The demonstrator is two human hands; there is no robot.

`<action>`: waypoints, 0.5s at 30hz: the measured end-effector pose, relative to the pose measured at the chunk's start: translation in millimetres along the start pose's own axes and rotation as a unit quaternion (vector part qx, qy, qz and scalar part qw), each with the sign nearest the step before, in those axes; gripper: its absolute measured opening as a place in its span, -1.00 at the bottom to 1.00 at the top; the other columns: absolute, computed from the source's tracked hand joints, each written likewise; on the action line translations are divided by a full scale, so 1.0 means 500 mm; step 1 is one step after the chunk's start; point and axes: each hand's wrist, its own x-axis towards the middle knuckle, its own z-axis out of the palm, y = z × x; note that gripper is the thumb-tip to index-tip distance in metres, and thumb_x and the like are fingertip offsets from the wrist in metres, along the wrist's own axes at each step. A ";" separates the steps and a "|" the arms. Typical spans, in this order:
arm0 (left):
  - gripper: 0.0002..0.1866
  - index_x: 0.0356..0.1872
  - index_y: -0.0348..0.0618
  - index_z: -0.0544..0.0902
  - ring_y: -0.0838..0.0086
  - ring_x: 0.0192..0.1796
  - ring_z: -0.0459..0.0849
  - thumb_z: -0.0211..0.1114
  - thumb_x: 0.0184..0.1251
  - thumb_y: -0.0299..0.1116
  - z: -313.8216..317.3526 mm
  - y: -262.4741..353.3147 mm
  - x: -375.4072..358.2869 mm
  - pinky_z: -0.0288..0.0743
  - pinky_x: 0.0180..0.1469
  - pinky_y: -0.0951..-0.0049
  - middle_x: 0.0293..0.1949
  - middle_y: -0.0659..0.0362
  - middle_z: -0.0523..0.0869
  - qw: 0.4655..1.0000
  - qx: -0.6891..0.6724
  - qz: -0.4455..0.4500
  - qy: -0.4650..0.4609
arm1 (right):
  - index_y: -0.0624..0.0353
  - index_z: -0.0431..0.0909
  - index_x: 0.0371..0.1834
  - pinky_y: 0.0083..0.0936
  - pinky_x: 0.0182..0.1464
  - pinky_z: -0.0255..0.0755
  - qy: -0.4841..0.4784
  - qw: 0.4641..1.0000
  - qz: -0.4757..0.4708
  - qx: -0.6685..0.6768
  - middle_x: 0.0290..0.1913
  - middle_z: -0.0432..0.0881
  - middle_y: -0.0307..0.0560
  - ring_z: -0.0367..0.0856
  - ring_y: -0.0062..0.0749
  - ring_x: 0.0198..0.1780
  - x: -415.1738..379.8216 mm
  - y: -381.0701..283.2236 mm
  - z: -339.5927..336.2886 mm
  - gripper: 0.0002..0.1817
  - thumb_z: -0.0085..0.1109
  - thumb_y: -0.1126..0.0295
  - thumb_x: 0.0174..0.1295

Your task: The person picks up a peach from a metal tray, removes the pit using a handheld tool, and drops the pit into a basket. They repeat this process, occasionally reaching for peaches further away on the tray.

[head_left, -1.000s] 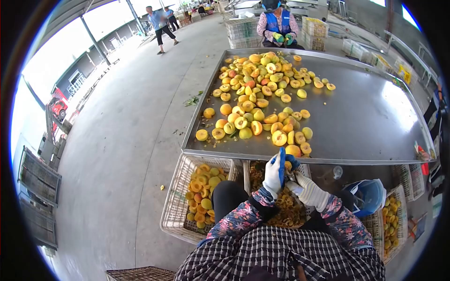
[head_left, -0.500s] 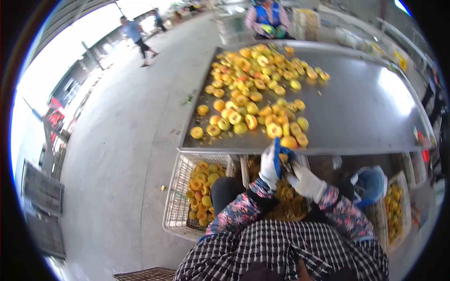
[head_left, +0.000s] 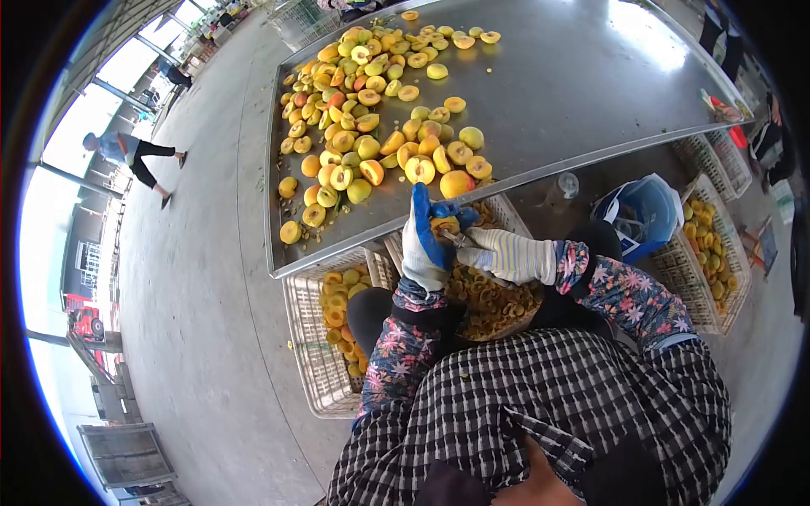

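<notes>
My left hand (head_left: 427,239), in a white glove with blue palm, is closed around a yellow-orange fruit piece (head_left: 445,225) near the table's front edge. My right hand (head_left: 506,255), in a striped glove, meets it from the right, its fingers wrapped round a small metal tool (head_left: 456,239) that touches the fruit. Most of the tool is hidden. Beyond the hands, halved fruits (head_left: 419,169) lie piled on the metal table (head_left: 557,101). Below them a crate (head_left: 509,216) holds torn fruit bits.
A crate of fruit halves (head_left: 314,371) stands at the left below the table. On the right are a blue bucket (head_left: 639,215) and another fruit crate (head_left: 732,291). A person (head_left: 126,152) walks at the far left.
The view has turned and tilted down, so the table appears slanted and the co-worker behind it is mostly out of frame. Both hands still hold the fruit and tool together.
</notes>
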 end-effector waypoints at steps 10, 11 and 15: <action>-0.56 0.29 -0.19 0.26 0.24 -0.27 0.73 0.13 0.46 -0.49 -0.077 -0.032 0.035 0.68 -0.06 0.18 -0.39 0.08 0.62 0.953 0.259 0.052 -0.147 | 0.20 0.43 0.07 -0.33 -0.43 0.45 0.054 0.962 -0.263 -0.044 -0.44 0.58 -0.09 0.54 -0.27 -0.55 0.054 0.133 0.014 -0.63 0.06 0.10 0.47; -0.74 0.07 -0.17 0.37 0.22 -0.31 0.70 0.13 0.49 -0.35 -0.048 -0.021 0.029 0.66 -0.07 0.08 -0.44 0.09 0.60 0.981 0.165 -0.008 -0.106 | 0.18 0.44 0.03 -0.41 -0.51 0.39 -0.003 0.989 -0.131 0.066 -0.49 0.52 -0.16 0.49 -0.37 -0.60 0.008 0.076 0.010 -0.63 0.03 0.08 0.49; -0.62 -0.34 -0.15 0.58 0.18 -0.36 0.65 0.12 0.54 -0.05 0.022 0.002 0.009 0.63 -0.09 -0.08 -0.54 0.12 0.56 0.994 -0.034 -0.105 -0.014 | 0.11 0.46 -0.12 -0.67 -0.68 0.11 -0.117 0.931 0.038 0.343 -0.61 0.29 -0.38 0.22 -0.69 -0.73 -0.020 0.059 0.005 -0.60 -0.03 -0.04 0.50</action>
